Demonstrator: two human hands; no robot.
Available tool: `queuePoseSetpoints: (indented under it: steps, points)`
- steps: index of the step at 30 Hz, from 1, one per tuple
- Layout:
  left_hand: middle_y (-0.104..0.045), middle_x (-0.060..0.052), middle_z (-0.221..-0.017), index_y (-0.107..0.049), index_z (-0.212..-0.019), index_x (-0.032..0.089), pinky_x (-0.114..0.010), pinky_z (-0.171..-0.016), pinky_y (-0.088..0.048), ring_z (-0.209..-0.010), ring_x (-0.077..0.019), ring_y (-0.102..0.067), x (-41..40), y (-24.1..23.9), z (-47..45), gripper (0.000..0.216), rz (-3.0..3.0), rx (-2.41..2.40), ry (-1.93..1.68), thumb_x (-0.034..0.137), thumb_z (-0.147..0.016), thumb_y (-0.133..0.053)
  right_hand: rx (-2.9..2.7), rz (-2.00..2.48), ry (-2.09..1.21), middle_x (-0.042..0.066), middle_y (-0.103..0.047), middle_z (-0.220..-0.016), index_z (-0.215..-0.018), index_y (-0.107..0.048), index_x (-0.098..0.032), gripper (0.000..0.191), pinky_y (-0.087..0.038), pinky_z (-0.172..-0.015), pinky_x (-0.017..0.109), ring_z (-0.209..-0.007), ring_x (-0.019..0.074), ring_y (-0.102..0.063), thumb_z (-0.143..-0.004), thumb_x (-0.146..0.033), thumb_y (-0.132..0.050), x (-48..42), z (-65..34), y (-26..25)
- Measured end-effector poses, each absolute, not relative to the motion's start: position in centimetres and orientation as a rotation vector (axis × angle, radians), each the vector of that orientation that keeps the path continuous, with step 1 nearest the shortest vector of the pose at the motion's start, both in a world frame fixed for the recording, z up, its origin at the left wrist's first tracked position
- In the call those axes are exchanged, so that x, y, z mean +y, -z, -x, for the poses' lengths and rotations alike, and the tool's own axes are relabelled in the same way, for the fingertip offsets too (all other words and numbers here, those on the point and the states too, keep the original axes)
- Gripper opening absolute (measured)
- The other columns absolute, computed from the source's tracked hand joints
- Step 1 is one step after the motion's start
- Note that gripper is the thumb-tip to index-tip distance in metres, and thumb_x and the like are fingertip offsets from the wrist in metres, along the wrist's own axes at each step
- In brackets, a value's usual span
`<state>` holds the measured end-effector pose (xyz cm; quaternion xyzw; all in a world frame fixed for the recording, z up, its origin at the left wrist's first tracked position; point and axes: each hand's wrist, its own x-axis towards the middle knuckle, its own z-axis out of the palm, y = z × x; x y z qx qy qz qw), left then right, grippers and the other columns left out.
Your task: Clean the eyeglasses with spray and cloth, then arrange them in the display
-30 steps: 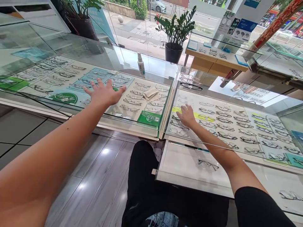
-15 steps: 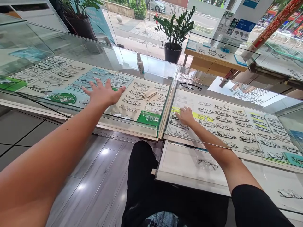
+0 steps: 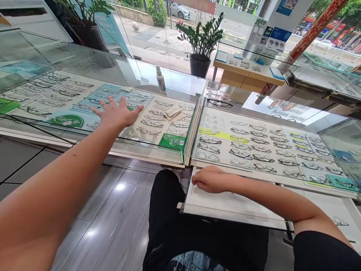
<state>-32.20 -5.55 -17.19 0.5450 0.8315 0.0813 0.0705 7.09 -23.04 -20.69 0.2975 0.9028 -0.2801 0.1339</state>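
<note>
My left hand (image 3: pixel 117 114) lies with fingers spread on the glass top of a display case (image 3: pixel 132 137), and rows of eyeglasses (image 3: pixel 153 123) show beneath the glass. Over the left part of a pulled-out white drawer (image 3: pixel 225 207), my right hand (image 3: pixel 210 178) is closed, its fingers curled downward. Whatever it holds, if anything, is hidden. My right forearm covers much of the drawer's inside. More eyeglasses (image 3: pixel 263 158) sit in rows under the right-hand glass, just beyond this hand.
A white spray bottle (image 3: pixel 161 79) and a folded beige cloth (image 3: pixel 173 113) are on the left case. Black-framed glasses (image 3: pixel 219 102) rest on the right case. A potted plant (image 3: pixel 199 66) stands behind. A second drawer (image 3: pixel 318 199) is at the right.
My right hand has moved back from above the right glass case to the drawer, its fingers now curled. The left hand keeps its place on the glass. The view has shifted slightly.
</note>
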Motion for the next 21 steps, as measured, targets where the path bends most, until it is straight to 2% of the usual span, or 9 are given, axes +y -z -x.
queuePoseSetpoints:
  steps: [3, 6, 11, 14, 17, 21]
  points:
    - [-0.005, -0.029, -0.197, -0.022, -0.19, 0.013, -0.086, -0.139, -0.002, -0.182, -0.0572, -0.004, -5.3, 17.4, 32.5, 0.121, -1.647, 2.489, -0.233, 0.096, -0.102, -0.024, 2.661, -0.646, 0.894, 0.007, -0.086, -0.11, -0.115, -0.079, -0.023, 0.028, -0.041, -0.076, 0.036, -0.097, 0.0224, -0.075, -0.116, -0.028, -0.051, -26.1, -7.4, 18.1]
    - [-0.005, -0.029, -0.197, -0.023, -0.19, 0.012, -0.088, -0.138, -0.003, -0.182, -0.0579, -0.004, -5.1, 17.6, 32.7, 0.121, -1.655, 2.484, -0.235, 0.096, -0.103, -0.025, 2.708, -0.759, 0.852, 0.009, -0.083, -0.107, -0.109, -0.078, -0.021, 0.031, -0.044, -0.078, 0.037, -0.096, 0.0231, -0.072, -0.118, -0.032, -0.051, -26.1, -8.2, 18.4]
    - [-0.009, -0.029, -0.197, -0.025, -0.189, 0.013, -0.086, -0.139, -0.002, -0.182, -0.0559, -0.005, -5.1, 17.7, 32.5, 0.12, -1.659, 2.512, -0.237, 0.096, -0.102, -0.022, 2.794, -1.38, 0.462, 0.018, -0.078, -0.129, -0.12, -0.082, -0.017, 0.028, -0.051, -0.109, 0.048, -0.123, 0.0342, -0.065, -0.114, -0.033, -0.059, -19.1, -10.5, 24.9]
    - [-0.007, -0.028, -0.197, -0.024, -0.19, 0.013, -0.084, -0.14, -0.002, -0.183, -0.0548, -0.004, -5.2, 17.6, 32.4, 0.119, -1.648, 2.51, -0.216, 0.095, -0.103, -0.021, 2.719, -1.81, 0.26, 0.02, -0.075, -0.144, -0.136, -0.08, -0.013, 0.039, -0.051, -0.119, 0.051, -0.132, 0.0357, -0.062, -0.115, -0.03, -0.051, -13.7, -11.7, 28.3]
    - [-0.008, -0.028, -0.197, -0.023, -0.19, 0.013, -0.084, -0.14, -0.002, -0.182, -0.0555, -0.005, -5.2, 17.5, 32.4, 0.119, -1.648, 2.506, -0.224, 0.095, -0.103, -0.023, 2.648, -1.925, 0.174, 0.025, -0.067, -0.164, -0.148, -0.075, -0.007, 0.05, -0.047, -0.126, 0.056, -0.151, 0.0412, -0.053, -0.115, -0.029, -0.045, -9.8, -12.2, 30.1]
    - [-0.007, -0.03, -0.196, -0.025, -0.189, 0.013, -0.086, -0.139, -0.005, -0.182, -0.0579, -0.006, -5.4, 17.6, 32.4, 0.117, -1.658, 2.493, -0.271, 0.094, -0.104, -0.027, 2.586, -1.922, 0.138, 0.022, -0.056, -0.181, -0.151, -0.073, -0.006, 0.052, -0.038, -0.137, 0.058, -0.169, 0.0419, -0.041, -0.114, -0.029, -0.045, -6.9, -11.8, 31.2]
